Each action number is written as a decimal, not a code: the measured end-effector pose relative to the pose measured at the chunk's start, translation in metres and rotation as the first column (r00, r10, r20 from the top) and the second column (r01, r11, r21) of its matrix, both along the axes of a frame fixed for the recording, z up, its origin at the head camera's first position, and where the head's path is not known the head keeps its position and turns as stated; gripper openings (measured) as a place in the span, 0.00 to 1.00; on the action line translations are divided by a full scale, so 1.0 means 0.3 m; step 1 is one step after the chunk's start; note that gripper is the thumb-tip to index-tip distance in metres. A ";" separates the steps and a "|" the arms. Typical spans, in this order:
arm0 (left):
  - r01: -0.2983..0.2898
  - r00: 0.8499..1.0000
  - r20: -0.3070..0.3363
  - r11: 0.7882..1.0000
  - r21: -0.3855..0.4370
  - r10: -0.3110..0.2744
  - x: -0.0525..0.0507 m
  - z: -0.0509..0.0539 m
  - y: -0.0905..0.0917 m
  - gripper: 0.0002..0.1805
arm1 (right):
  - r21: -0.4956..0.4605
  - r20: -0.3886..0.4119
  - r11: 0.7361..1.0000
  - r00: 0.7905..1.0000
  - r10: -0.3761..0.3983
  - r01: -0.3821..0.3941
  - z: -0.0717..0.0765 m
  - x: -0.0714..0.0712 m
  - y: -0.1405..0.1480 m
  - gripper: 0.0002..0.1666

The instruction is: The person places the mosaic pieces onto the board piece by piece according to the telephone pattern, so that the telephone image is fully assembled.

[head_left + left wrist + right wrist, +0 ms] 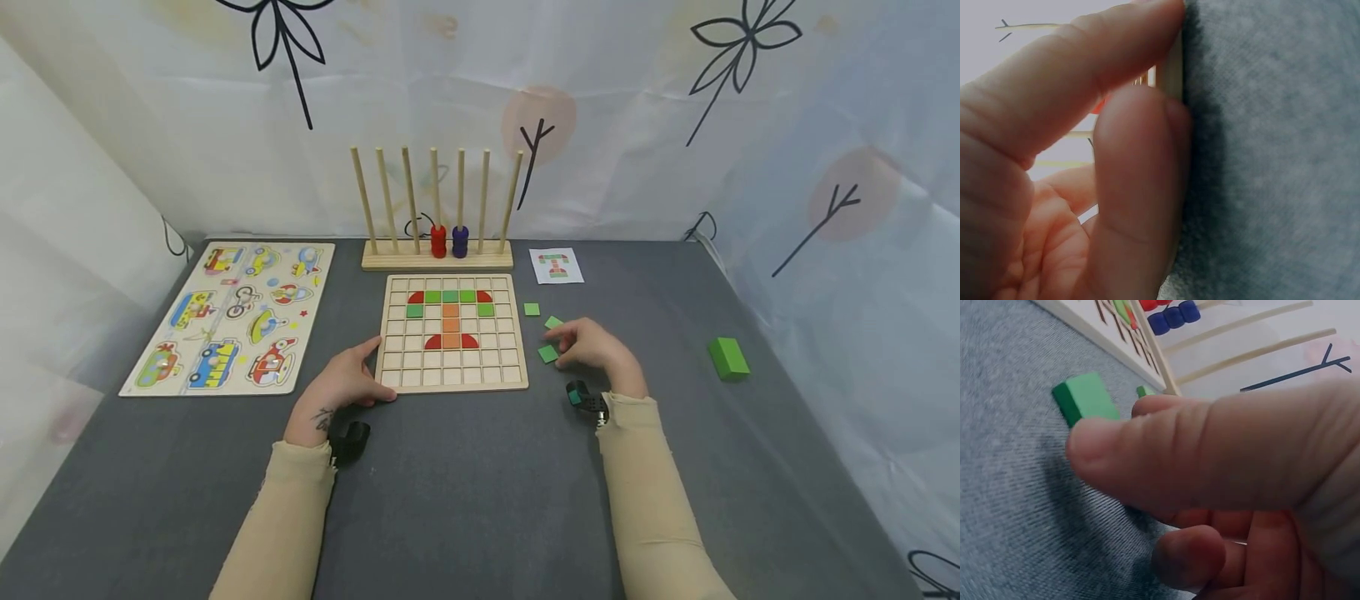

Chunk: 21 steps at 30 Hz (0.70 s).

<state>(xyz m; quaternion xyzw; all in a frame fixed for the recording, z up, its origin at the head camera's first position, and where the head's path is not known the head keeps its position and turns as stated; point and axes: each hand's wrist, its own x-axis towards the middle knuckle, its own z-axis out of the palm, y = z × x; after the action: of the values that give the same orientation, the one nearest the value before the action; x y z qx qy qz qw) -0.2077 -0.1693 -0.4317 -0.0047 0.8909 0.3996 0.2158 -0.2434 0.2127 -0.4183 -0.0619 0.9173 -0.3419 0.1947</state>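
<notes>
A wooden grid board (pixel 397 358) bears green and orange square tiles and red quarter-round pieces in a T-like figure. My left hand (pixel 341 387) is at its near left corner, index finger against the left side and thumb along the front edge. In the left wrist view the thumb (pixel 1138 181) covers most of the board's edge. To the board's right, my right hand (pixel 596 350) reaches down over loose green tiles. Its thumb tip is by the nearest green tile (pixel 548 354), which the thumb partly hides in the right wrist view; thumb and index finger stand apart.
Two more green tiles (pixel 532 309) lie beside the board. A pattern card (pixel 570 268) is behind them. At the back stands a peg rack (pixel 382 260) with red and blue beads. A vehicle puzzle (pixel 247 333) lies left, a green block (pixel 729 359) far right.
</notes>
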 end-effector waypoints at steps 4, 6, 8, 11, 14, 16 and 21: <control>0.004 1.000 -0.004 1.000 0.007 -0.004 -0.001 -0.004 -0.001 0.58 | 0.013 0.001 1.000 1.000 -0.012 0.012 -0.004 0.006 -0.007 0.28; 0.008 1.000 -0.009 1.000 0.014 -0.008 0.000 -0.006 -0.002 0.58 | 0.011 -0.006 1.000 1.000 -0.019 0.019 -0.005 0.007 -0.009 0.26; 0.011 1.000 -0.014 1.000 0.022 -0.011 0.000 -0.007 -0.003 0.58 | 0.008 -0.014 1.000 1.000 -0.027 0.027 -0.007 0.008 -0.010 0.23; 0.013 1.000 -0.021 1.000 0.027 -0.013 0.002 -0.008 -0.003 0.58 | 0.003 -0.043 0.999 0.999 -0.032 0.032 -0.012 0.006 -0.008 0.20; 0.012 1.000 -0.023 0.999 0.034 -0.011 0.004 -0.009 -0.003 0.58 | -0.029 -0.101 0.999 0.994 -0.037 0.035 -0.019 0.000 -0.007 0.18; 0.012 1.000 -0.023 0.999 0.036 -0.012 0.005 -0.009 -0.003 0.58 | -0.084 -0.146 0.996 0.988 -0.052 0.040 -0.020 -0.003 -0.014 0.17; 0.015 1.000 -0.026 0.999 0.030 -0.014 0.003 -0.008 -0.003 0.58 | -0.374 -0.161 0.926 0.979 -0.125 0.056 -0.008 0.001 -0.077 0.19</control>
<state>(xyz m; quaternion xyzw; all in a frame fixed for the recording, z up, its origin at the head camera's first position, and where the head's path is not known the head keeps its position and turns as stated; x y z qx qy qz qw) -0.2067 -0.1703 -0.4339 0.0102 0.8874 0.4115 0.2074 -0.2430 0.1895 -0.4207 -0.0856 0.8528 -0.5090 0.0791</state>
